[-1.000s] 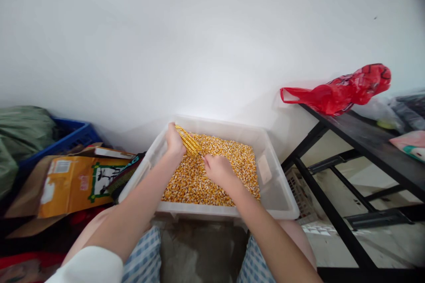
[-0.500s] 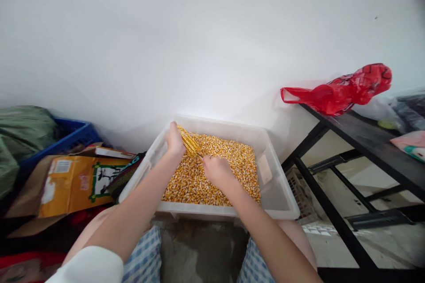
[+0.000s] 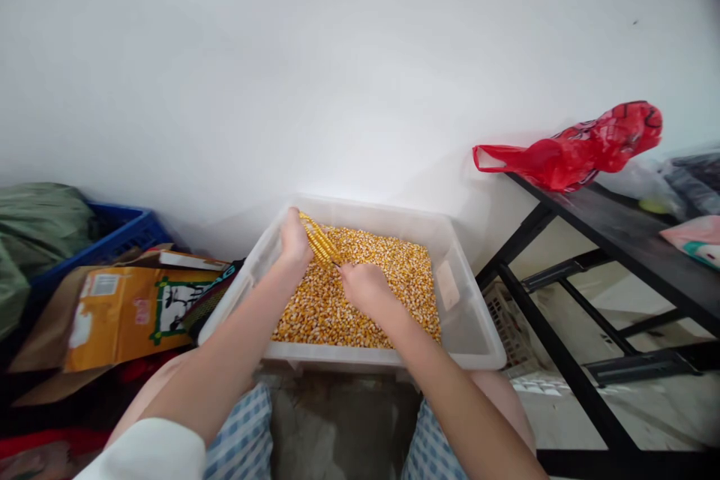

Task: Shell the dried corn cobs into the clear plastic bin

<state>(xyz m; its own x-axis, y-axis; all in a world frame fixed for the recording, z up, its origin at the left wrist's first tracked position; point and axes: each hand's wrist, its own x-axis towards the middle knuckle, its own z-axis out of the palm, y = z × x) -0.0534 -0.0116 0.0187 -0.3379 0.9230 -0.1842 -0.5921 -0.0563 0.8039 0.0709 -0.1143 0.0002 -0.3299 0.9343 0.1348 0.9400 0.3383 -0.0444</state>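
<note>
My left hand (image 3: 295, 237) is closed around the upper end of a yellow corn cob (image 3: 319, 241), which slants down to the right over the tub. Closed too, my right hand (image 3: 363, 287) grips a thin dark pointed tool (image 3: 337, 265); its handle is hidden in the fist. The tool's tip meets the lower end of the cob. Below both hands, loose yellow and whitish corn kernels (image 3: 343, 315) spread across the bottom of a translucent white plastic tub (image 3: 475, 315), which rests across my thighs.
A white wall (image 3: 349, 75) rises behind the tub. To the left are a yellow cardboard box (image 3: 124, 315) and a blue crate (image 3: 127, 229) with a green bag (image 3: 42, 232). On the right, a black rack (image 3: 630, 240) carries a red plastic bag (image 3: 568, 157); a basket (image 3: 506, 322) stands beneath it.
Hardly anything differs. My right hand and the tool have shifted very slightly left along the cob's lower end; the view has tilted a little.
</note>
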